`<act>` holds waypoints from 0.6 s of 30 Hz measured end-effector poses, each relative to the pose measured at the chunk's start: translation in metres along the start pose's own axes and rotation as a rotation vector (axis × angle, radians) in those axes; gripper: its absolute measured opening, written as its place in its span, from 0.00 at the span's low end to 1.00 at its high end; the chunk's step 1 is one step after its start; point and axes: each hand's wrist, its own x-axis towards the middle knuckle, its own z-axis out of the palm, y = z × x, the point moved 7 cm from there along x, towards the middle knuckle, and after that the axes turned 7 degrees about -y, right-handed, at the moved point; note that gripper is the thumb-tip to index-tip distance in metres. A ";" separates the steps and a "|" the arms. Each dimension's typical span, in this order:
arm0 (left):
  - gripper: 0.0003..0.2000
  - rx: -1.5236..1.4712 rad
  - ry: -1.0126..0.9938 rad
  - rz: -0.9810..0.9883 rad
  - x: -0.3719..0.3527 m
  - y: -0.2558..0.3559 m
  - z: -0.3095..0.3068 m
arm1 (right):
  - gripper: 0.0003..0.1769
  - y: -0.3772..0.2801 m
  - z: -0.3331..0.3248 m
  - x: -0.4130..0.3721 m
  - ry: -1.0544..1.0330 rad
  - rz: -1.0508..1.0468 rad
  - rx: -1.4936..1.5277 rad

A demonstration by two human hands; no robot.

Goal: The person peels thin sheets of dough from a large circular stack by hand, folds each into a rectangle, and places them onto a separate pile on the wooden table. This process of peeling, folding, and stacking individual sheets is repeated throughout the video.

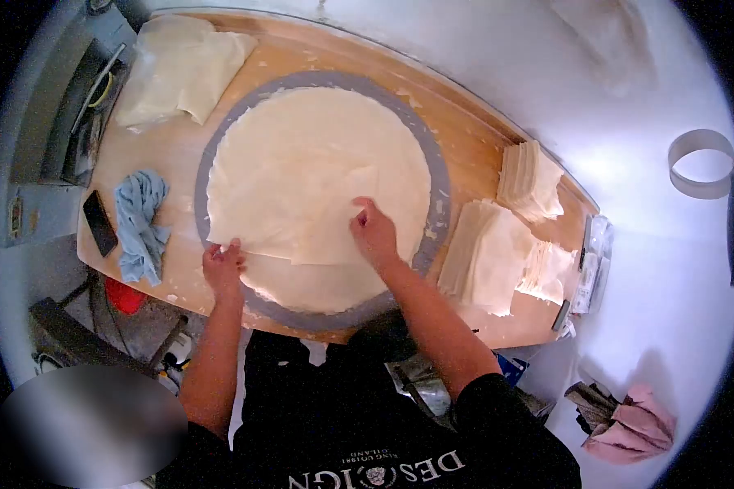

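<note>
A large, thin round dough sheet [318,122] lies on a grey round mat [439,183] in the middle of the wooden table. Over it lie smaller flat dough sheets [326,224], with a straight lower edge and overlapping layers. My left hand [224,267] is closed in a pinch at the lower left edge of these sheets, thumb and fingers on the dough. Above their right part, my right hand [373,235] has its fingers curled together. Its fingertips are close to the dough surface, and whatever they pinch is hidden.
Stacks of cut dough sheets [485,253] stand at the table's right, with another stack [530,181] behind. A plastic-covered dough bundle [179,69] lies back left. A blue cloth [141,224] and a phone [99,223] lie at the left edge. A wall rises behind the table.
</note>
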 end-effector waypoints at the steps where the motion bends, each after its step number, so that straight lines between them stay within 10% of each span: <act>1: 0.12 -0.035 -0.092 -0.068 0.013 -0.007 0.002 | 0.22 -0.011 0.014 -0.009 -0.055 -0.109 -0.063; 4: 0.11 -0.156 -0.137 -0.148 0.033 -0.029 -0.009 | 0.23 -0.041 0.048 -0.048 -0.012 -0.504 -0.155; 12: 0.08 -0.020 0.045 0.268 -0.007 0.023 -0.006 | 0.34 -0.060 0.115 -0.079 -0.487 -0.248 -0.238; 14: 0.08 0.429 -0.224 0.767 -0.060 0.083 0.045 | 0.36 -0.051 0.114 -0.084 -0.527 -0.182 -0.235; 18: 0.12 0.686 -0.674 1.017 -0.108 0.067 0.126 | 0.25 -0.004 0.078 -0.089 -0.384 -0.013 0.359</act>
